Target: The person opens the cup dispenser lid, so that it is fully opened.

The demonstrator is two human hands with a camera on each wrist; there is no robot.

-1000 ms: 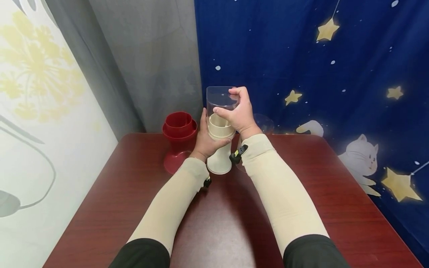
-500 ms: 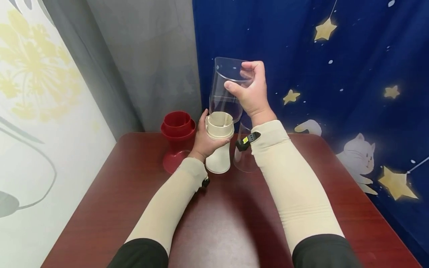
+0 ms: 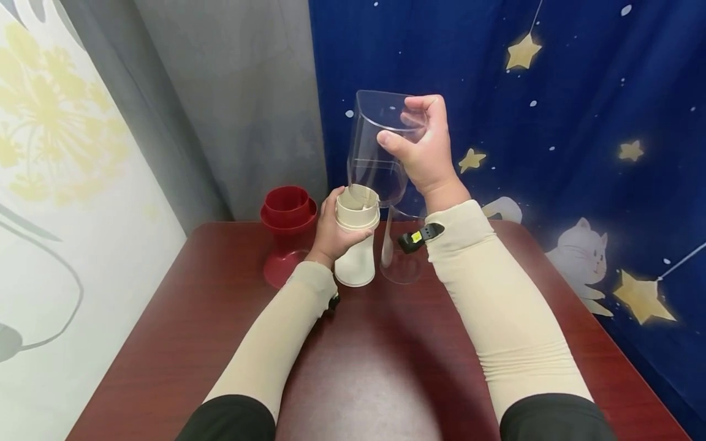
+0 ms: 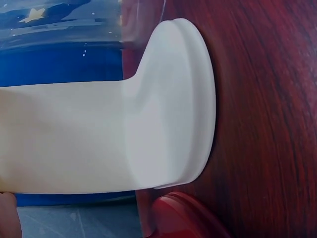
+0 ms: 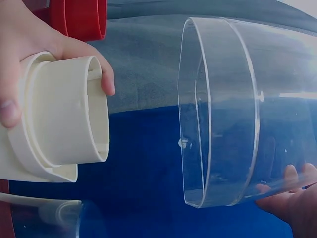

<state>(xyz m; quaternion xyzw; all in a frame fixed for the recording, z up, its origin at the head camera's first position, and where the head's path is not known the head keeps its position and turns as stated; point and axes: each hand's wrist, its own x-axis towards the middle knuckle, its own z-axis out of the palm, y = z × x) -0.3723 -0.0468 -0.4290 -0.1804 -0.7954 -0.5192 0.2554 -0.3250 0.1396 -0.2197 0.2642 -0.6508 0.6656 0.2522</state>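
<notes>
A cream plastic pedestal base [image 3: 355, 266] with a flared foot and a ringed open top stands on the table. My left hand [image 3: 331, 236] grips it just below the ring, thumb in front. Up and to the right, my right hand [image 3: 427, 150] holds a clear plastic container [image 3: 375, 147] by its upper end, thumb on the near side. In the right wrist view, a gap separates the container's open rim [image 5: 207, 114] from the top of the cream base [image 5: 64, 109]. The left wrist view shows the base's foot [image 4: 168, 109] flat on the wood.
To the left stands a red pedestal base [image 3: 288, 223] of similar shape. Another clear container [image 3: 402, 266] stands on the table [image 3: 353, 367] right of the cream one. Behind the table hang a grey curtain [image 3: 248, 110] and a blue star-patterned curtain [image 3: 579, 141].
My right hand has lifted the clear container up off the cream base's top and drawn it to the right. My left hand has kept its grip on the base.
</notes>
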